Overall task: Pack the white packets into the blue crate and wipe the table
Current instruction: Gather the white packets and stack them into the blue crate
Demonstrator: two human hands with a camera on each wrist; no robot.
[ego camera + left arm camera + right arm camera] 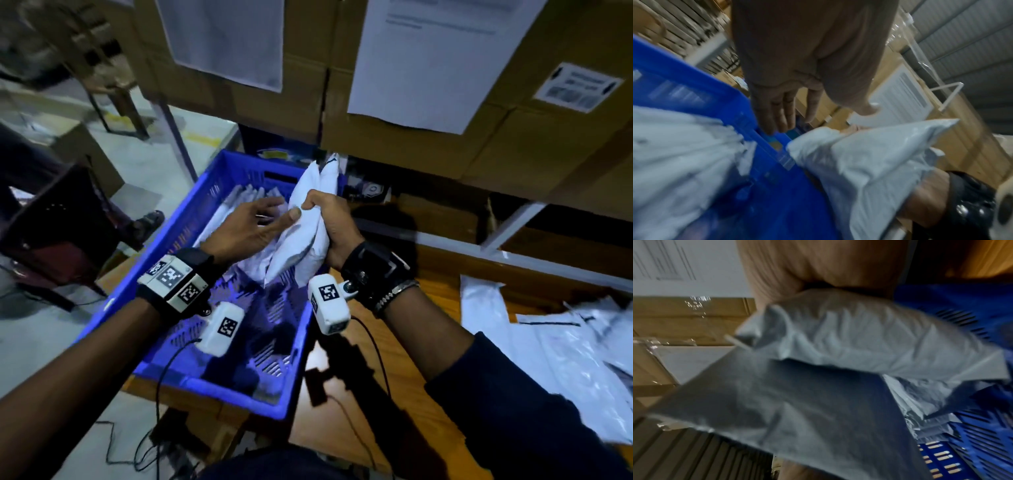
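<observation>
My right hand (325, 219) grips a bunch of white packets (301, 236) upright over the far right part of the blue crate (171, 240). My left hand (263, 216) is open beside them, its thumb touching the bunch and its fingers spread above the crate. More white packets (239, 198) stand in a row along the crate's far end. In the left wrist view the spread fingers (777, 116) hang over the crate wall (694, 84), with the held packets (869, 162) to the right. The right wrist view is filled by the held packets (838, 337), with the crate (962, 305) behind.
Several white packets (565, 342) lie on the wooden table (411, 359) at the right. Large cardboard boxes (445, 137) on a shelf rise close behind the crate. A dark chair (58, 219) stands at the left on the pale floor. Cables hang from both wrists.
</observation>
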